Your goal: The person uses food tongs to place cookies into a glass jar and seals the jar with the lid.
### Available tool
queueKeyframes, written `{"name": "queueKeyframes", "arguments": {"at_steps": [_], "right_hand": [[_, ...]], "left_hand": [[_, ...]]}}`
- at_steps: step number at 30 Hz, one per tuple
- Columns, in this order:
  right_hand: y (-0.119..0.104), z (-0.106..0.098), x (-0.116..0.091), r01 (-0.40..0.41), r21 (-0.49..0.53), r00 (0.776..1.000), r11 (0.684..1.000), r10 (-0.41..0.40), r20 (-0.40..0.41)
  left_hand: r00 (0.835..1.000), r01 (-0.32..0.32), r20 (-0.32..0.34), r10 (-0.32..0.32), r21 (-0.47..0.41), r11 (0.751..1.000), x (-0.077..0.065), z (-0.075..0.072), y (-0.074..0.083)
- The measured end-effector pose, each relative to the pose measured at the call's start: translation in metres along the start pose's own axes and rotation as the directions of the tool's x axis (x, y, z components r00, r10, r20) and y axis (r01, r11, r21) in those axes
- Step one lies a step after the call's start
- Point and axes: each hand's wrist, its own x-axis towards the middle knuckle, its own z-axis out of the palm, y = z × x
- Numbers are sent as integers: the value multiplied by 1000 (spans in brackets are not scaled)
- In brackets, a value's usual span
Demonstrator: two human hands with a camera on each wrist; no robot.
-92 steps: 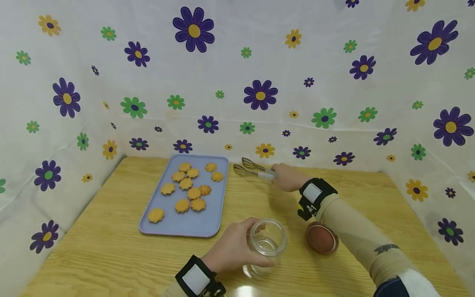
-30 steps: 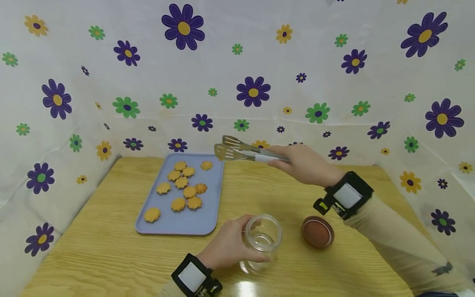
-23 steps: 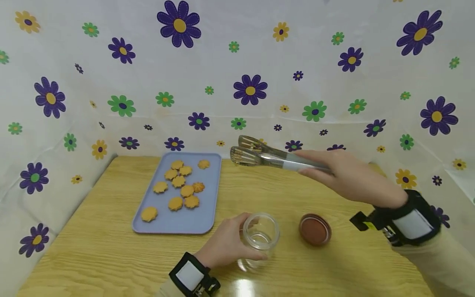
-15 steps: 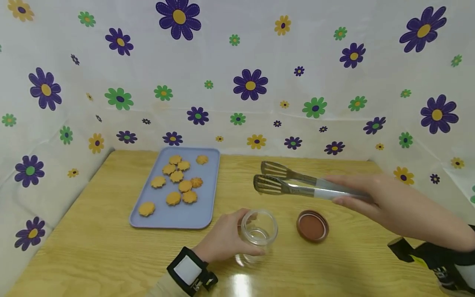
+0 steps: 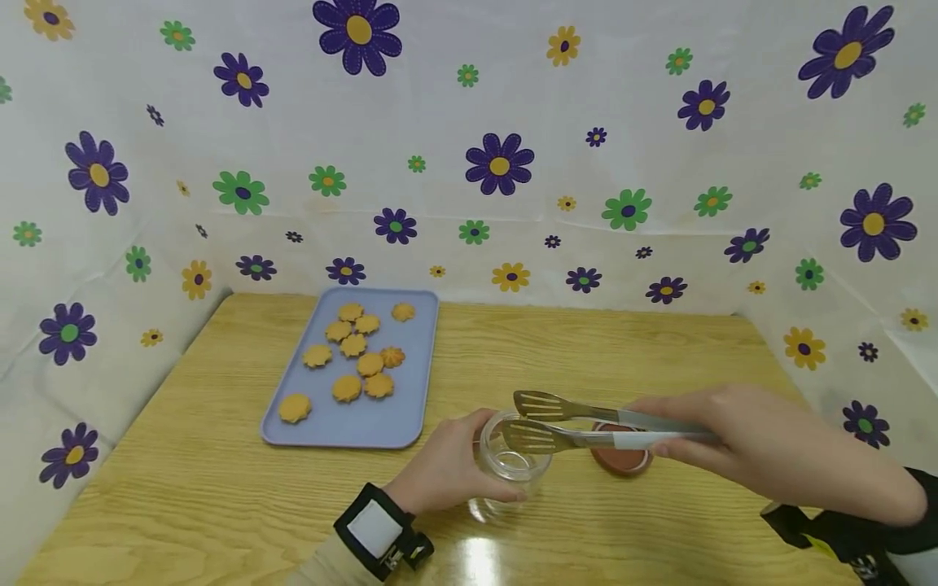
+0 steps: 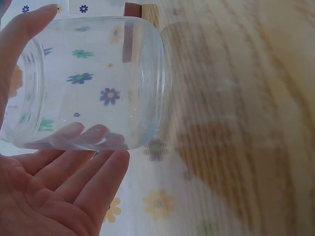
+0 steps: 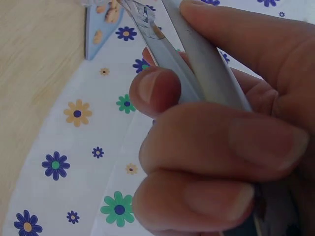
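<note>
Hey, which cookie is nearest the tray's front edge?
The lone cookie near the front left corner of the blue tray; all the others lie farther back.

White flower-printed sheeting (image 5: 410, 114) (purple, green and yellow blooms (image 5: 500, 166)) behind and either side of a wood-grain table (image 5: 220, 456).

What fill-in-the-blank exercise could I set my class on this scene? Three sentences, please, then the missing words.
1. In the head view, the lid lies to the ____ of the jar, which the left hand grips.
2. The right hand holds tongs that have exactly ____ slotted ends.
3. In the head view, the tray bears exactly ____ cookies.

Missing words: right; two; eleven.
</note>
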Motion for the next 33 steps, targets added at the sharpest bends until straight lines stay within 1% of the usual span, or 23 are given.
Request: {"name": "queueKeyframes", "arguments": {"at_steps": [7,9,11,13,15,17,19,21,23,27,30,33], "right_hand": [[-1,4,6,16,51,998,999,-19,58],[0,3,8,-6,70,997,998,1,75],[-1,2,9,-20,92,997,996,13,71],[-2,0,11,-24,111,999,993,19,44],[-4,-2,14,-10,115,1000,993,11,-5],[-6,-3,20,8,96,999,995,-3,-53],[-7,-4,29,10,64,996,998,-4,-90],[-7,-4,41,14,43,994,999,-9,-107],[-6,-3,58,20,44,993,999,-14,-120],[-2,1,104,46,55,991,997,-38,-125],[-1,8,141,61,46,993,997,-57,-102],[-2,16,177,82,20,995,996,-80,-57]], "left_hand": [[1000,23,10,-22,-13,1000,-1,-1,1],[1000,25,11,-25,-17,1000,-1,-2,1],[1000,23,9,-22,-5,1000,-2,-2,1],[1000,15,7,-15,2,1000,-2,-2,1],[1000,12,4,-12,17,1000,-2,-2,1],[1000,11,2,-12,20,1000,-2,-3,1],[1000,15,3,-15,19,1000,-1,-3,1],[1000,17,4,-17,24,1000,-1,-3,0],[1000,16,7,-17,24,1000,-1,-2,-1],[1000,19,6,-19,23,1000,-1,-3,-3],[1000,15,11,-15,9,1000,-1,-4,-3],[1000,3,22,-3,-3,1000,-1,-4,-3]]}}
